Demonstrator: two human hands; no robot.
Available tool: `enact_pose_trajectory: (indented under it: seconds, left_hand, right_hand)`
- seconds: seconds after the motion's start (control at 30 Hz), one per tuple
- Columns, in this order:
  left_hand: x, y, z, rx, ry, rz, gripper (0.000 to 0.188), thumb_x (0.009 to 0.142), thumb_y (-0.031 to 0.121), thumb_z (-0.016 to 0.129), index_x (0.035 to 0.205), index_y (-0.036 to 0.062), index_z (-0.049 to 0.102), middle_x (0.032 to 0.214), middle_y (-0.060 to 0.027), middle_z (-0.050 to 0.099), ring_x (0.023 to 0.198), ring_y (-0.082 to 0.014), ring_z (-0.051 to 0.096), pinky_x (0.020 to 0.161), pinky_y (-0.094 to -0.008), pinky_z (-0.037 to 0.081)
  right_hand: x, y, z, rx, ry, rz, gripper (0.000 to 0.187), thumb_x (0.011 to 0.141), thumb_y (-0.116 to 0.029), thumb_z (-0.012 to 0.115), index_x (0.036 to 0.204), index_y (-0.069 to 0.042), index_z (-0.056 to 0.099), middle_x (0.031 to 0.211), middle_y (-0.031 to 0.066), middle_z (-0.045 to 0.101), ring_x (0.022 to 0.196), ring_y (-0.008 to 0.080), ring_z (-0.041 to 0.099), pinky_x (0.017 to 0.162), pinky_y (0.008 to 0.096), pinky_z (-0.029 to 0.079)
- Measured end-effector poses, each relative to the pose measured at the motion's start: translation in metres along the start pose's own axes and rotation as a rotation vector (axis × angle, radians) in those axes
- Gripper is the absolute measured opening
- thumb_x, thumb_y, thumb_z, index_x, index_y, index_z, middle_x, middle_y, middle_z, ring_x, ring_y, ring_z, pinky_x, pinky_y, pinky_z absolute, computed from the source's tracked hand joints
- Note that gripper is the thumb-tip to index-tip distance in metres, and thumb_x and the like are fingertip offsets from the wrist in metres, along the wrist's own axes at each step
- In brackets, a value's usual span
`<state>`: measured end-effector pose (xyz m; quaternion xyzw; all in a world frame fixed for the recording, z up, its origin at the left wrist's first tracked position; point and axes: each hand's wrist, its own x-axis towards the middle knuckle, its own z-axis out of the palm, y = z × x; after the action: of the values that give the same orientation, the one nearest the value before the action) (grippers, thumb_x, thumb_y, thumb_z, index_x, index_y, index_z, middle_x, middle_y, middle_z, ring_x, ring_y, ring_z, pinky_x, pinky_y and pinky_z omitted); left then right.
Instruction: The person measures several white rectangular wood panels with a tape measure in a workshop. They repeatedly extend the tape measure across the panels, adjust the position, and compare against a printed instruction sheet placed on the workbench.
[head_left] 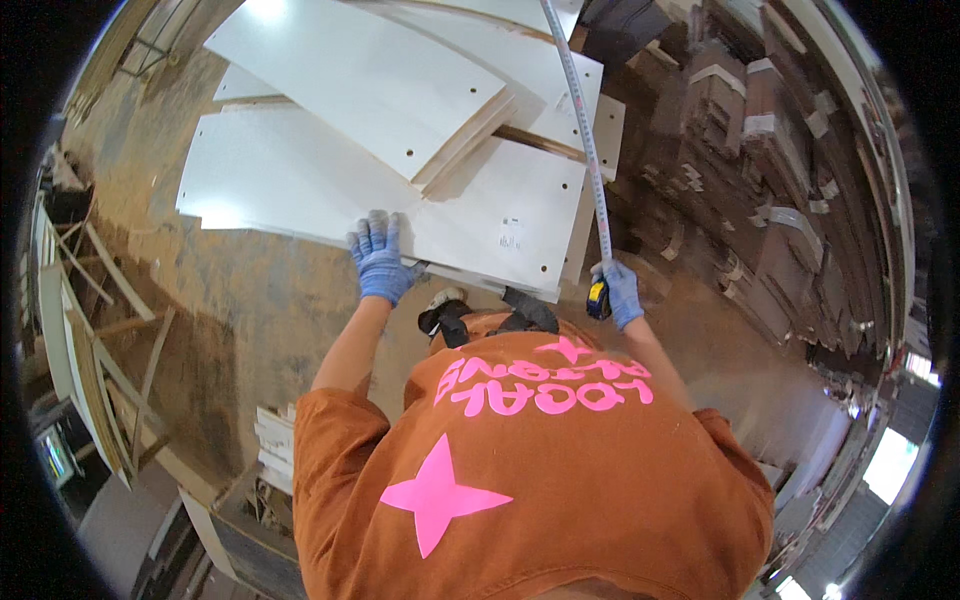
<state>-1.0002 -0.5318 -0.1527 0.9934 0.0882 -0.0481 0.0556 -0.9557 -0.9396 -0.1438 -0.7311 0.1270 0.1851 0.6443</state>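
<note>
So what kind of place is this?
Probably a workshop or warehouse for boards: there are stacked white panels, what look like piles of brown boards, and a tape measure in the gloved right hand.

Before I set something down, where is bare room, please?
Free: stained brown floor between the pale wooden frame at left and the flat white boards; also the top board's face. Crowded: the right, with dark brown bundled panels and the silver tape-measure blade.
</note>
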Motion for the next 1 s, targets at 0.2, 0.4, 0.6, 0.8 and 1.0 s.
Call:
enact_pose_trajectory:
  seconds: [0.2, 0.4, 0.6, 0.8, 1.0]
  left_hand:
    - [-0.020, 0.094, 0.027, -0.118, 0.084, -0.097, 0.095, 0.058, 0.041, 0.070, 0.137, 0.0174, 0.024, 0.142, -0.0193, 0.016, 0.130, -0.0421, 0.013, 0.104, -0.0548, 0.008]
    - [-0.036, 0.150, 0.033, -0.187, 0.107, -0.212, 0.092, 0.058, 0.032, 0.071, 0.137, 0.0194, 0.025, 0.141, -0.0192, 0.017, 0.129, -0.0424, 0.015, 0.104, -0.0533, 0.014]
    - [-0.038, 0.154, 0.026, -0.178, 0.059, -0.231, 0.087, 0.063, 0.030, 0.066, 0.138, 0.0197, 0.022, 0.143, -0.0186, 0.014, 0.130, -0.0411, 0.014, 0.105, -0.0509, 0.014]
    - [-0.040, 0.153, 0.022, -0.173, 0.022, -0.238, 0.089, 0.064, 0.031, 0.066, 0.139, 0.0198, 0.020, 0.143, -0.0176, 0.014, 0.131, -0.0390, 0.015, 0.106, -0.0485, 0.013]
    - [-0.041, 0.152, 0.026, -0.174, 0.076, -0.245, 0.088, 0.060, 0.029, 0.067, 0.137, 0.0194, 0.025, 0.142, -0.0171, 0.018, 0.130, -0.0383, 0.018, 0.107, -0.0460, 0.015]
  right_hand:
    - [0.043, -0.001, -0.038, -0.028, -0.139, 0.020, 0.031, 0.091, -0.027, 0.048, 0.077, -0.003, 0.061, 0.065, 0.0008, 0.054, 0.058, 0.0073, 0.049, 0.054, 0.0212, 0.041]
    - [0.057, -0.001, -0.051, -0.045, -0.280, 0.014, 0.033, 0.090, -0.030, 0.049, 0.077, -0.002, 0.061, 0.065, 0.0011, 0.055, 0.058, 0.0074, 0.050, 0.054, 0.0209, 0.042]
    - [0.060, -0.003, -0.059, -0.097, -0.389, 0.001, 0.032, 0.089, -0.031, 0.051, 0.077, -0.002, 0.061, 0.065, 0.0011, 0.055, 0.057, 0.0076, 0.049, 0.054, 0.0210, 0.040]
    - [0.066, -0.004, -0.055, -0.139, -0.500, 0.013, 0.029, 0.088, -0.028, 0.053, 0.077, -0.003, 0.061, 0.064, 0.0006, 0.055, 0.057, 0.0063, 0.049, 0.052, 0.0198, 0.040]
    - [0.067, -0.012, -0.044, -0.234, -0.549, -0.006, 0.028, 0.089, -0.027, 0.052, 0.077, -0.004, 0.062, 0.065, -0.0001, 0.056, 0.057, 0.0059, 0.049, 0.052, 0.0198, 0.040]
